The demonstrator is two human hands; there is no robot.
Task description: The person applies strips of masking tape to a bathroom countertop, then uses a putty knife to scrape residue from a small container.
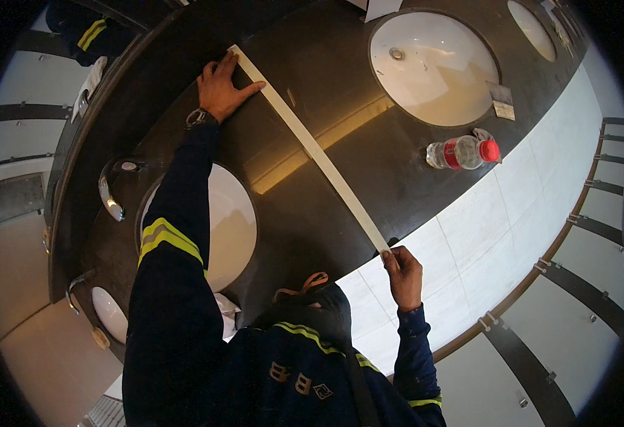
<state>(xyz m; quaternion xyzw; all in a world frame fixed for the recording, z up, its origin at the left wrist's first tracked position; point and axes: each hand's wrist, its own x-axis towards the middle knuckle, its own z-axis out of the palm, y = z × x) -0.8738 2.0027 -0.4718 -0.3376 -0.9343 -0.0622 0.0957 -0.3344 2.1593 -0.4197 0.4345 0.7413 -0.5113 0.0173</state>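
Note:
A long, narrow, cream-coloured strip [308, 141] lies straight across the dark countertop [276, 220], from its back part to its front edge, between two white sinks. At the far end my left hand [221, 88] rests with its fingertips on the strip and its thumb spread out to the side. At the near end, by the counter's front edge, my right hand [403, 276] pinches the strip between thumb and fingers. Whether the strip is tape or a stiff piece cannot be made out.
One sink [230, 228] lies partly under my left arm, beside a chrome faucet [110, 199]. Another sink [433, 67] is farther right. A clear bottle with a red cap [461, 153] and a small flat piece [501, 101] lie near the front edge. Light tiles [468, 220] cover the floor below.

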